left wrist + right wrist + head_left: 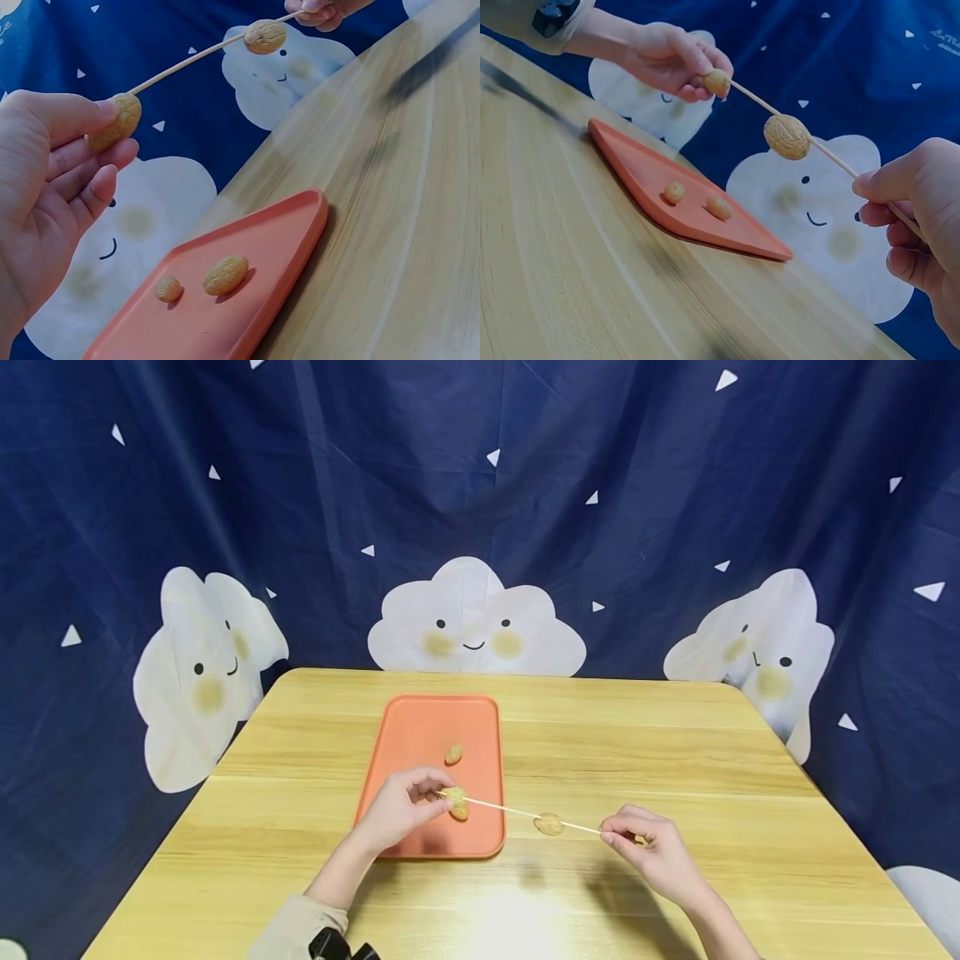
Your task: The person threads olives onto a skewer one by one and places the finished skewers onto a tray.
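My left hand (399, 808) pinches a wrinkled yellow-brown oval piece (120, 124) between thumb and fingers, at the left end of a thin wooden skewer (504, 809). A second oval piece (787, 136) of the same kind is threaded partway along the skewer. My right hand (658, 853) grips the skewer near its right end, thumb against the fingers. The skewer runs almost level between both hands, above the tray and table. Two more oval pieces lie on the orange tray (408, 727): one farther back (453, 755), the other (226, 274) partly overlapped by the held piece in the head view.
The tray sits on the left half of a light wooden table (637, 735), below my left hand. A dark blue curtain (630, 543) with white clouds and triangles hangs behind and beside the table. A beige sleeve (300, 927) covers my left forearm.
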### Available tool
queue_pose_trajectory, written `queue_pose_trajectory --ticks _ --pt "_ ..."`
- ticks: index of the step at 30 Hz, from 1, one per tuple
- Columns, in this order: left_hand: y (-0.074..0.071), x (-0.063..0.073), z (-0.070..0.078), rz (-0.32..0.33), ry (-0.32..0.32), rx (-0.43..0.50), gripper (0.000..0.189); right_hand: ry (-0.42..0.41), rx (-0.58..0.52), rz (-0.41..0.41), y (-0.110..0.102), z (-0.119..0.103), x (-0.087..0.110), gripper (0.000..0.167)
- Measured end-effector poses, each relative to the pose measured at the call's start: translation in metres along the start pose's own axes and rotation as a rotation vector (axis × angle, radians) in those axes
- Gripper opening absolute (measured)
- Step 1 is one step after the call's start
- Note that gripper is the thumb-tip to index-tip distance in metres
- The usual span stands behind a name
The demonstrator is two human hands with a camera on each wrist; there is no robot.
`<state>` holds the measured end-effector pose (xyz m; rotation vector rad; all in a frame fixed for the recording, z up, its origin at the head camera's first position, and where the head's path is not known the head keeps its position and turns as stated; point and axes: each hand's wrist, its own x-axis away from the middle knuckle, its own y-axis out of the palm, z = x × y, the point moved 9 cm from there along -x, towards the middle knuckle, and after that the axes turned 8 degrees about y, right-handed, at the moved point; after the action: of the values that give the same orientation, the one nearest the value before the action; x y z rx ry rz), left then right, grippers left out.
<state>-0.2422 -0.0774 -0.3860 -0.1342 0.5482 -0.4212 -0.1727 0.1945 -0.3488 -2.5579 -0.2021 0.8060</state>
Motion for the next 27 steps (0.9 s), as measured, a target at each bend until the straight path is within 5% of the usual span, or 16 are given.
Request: queue_pose_trajectory --ticks 14,27 --pt "0.003 -0.002 0.005 0.049 0.073 0.274 0.024 -0.011 -0.026 0.007 0.001 0.032 0.007 0.039" --pt "0.009 -0.003 0.007 -0.003 0.102 0.26 0.02 0.024 -0.038 -0.009 0.004 0.024 0.004 0.036"
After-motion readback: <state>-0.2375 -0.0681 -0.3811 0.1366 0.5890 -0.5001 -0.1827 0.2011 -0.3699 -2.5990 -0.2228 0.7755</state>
